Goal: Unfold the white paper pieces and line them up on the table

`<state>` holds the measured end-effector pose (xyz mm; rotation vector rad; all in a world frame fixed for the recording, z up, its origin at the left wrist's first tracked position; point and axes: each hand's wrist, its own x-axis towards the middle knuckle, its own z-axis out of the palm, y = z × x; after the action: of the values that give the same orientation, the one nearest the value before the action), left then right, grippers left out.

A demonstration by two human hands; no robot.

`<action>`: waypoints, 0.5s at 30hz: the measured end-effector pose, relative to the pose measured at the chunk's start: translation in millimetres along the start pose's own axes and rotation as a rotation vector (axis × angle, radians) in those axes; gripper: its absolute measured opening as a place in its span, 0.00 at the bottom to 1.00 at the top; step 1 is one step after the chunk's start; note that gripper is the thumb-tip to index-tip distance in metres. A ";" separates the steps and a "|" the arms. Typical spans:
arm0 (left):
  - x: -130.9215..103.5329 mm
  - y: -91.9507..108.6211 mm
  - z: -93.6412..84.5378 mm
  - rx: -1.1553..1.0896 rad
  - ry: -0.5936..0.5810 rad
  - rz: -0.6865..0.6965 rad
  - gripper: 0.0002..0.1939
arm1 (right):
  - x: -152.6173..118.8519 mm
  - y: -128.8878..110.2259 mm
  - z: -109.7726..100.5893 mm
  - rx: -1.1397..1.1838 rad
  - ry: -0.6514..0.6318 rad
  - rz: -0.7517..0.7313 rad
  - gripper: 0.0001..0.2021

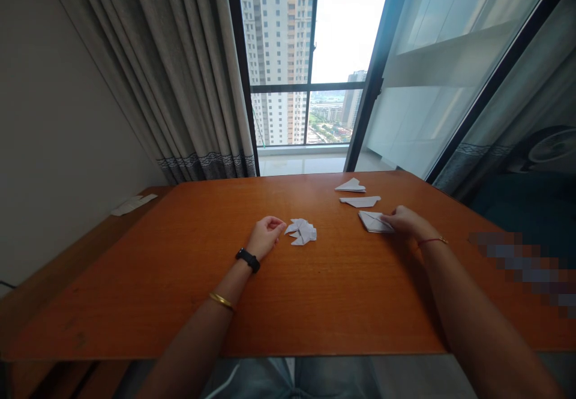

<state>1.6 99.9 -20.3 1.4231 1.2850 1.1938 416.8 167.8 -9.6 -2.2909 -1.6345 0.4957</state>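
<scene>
Several folded white papers lie on the orange-brown wooden table. A many-pointed folded paper [302, 231] is near the middle, and my left hand [266, 236] rests just left of it, fingers curled together, their tips by its left point. On the right, my right hand [405, 221] pinches the right edge of a flat, squarish folded paper [373, 221]. Behind that lie a long, narrow folded paper [360, 201] and, farther back, a pointed folded paper [351, 185]. Whether anything thin is between my left fingertips is too small to tell.
The table [279, 303] reaches back to a window and a grey curtain [180, 75]. White paper pieces [134, 204] lie on a ledge at the left. A fan [553, 147] stands at the far right.
</scene>
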 end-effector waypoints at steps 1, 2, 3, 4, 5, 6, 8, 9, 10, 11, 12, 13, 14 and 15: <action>0.3 -0.5 0.0 0.015 0.006 0.013 0.16 | -1.8 -1.2 -3.4 -0.008 0.037 0.001 0.14; 0.7 -1.1 0.0 0.033 0.014 0.028 0.15 | -4.5 -4.1 -6.4 -0.009 0.083 -0.010 0.17; 1.1 -1.6 0.0 0.054 0.022 0.045 0.14 | -8.6 -9.2 -8.3 -0.003 0.138 -0.039 0.19; 1.5 -2.2 0.0 0.077 0.030 0.062 0.13 | -14.4 -16.9 -8.4 0.009 0.194 -0.088 0.20; 1.9 -2.6 0.0 0.102 0.036 0.079 0.13 | -22.1 -27.1 -6.2 0.026 0.250 -0.155 0.19; 2.2 -2.9 0.1 0.130 0.041 0.095 0.12 | -31.8 -39.6 -1.5 0.049 0.293 -0.241 0.18; 2.2 -2.7 0.8 0.194 0.041 0.127 0.09 | -55.5 -69.5 15.4 0.089 0.284 -0.411 0.14; 1.9 -2.0 1.2 0.231 0.036 0.144 0.08 | -68.3 -85.2 26.8 0.111 0.227 -0.492 0.15; 1.3 -1.0 1.7 0.272 0.027 0.164 0.07 | -80.7 -100.4 39.2 0.132 0.159 -0.577 0.19; 0.5 0.2 2.1 0.315 0.011 0.187 0.06 | -91.8 -114.3 51.7 0.144 0.099 -0.656 0.24; -0.5 1.6 2.4 0.361 -0.010 0.212 0.05 | -101.1 -126.2 63.6 0.151 0.076 -0.695 0.27; -1.7 2.9 2.5 0.405 -0.036 0.238 0.03 | -108.0 -135.9 74.3 0.146 0.072 -0.696 0.29; -2.9 4.0 2.5 0.448 -0.063 0.263 0.02 | -112.4 -143.3 83.2 0.138 0.074 -0.687 0.29; -4.1 4.8 2.4 0.486 -0.087 0.283 0.02 | -114.5 -148.3 90.3 0.139 0.071 -0.668 0.28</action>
<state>4.7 95.4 -16.5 2.0412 1.4046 1.0202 217.3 109.3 -15.9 -1.5098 -2.0995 0.3424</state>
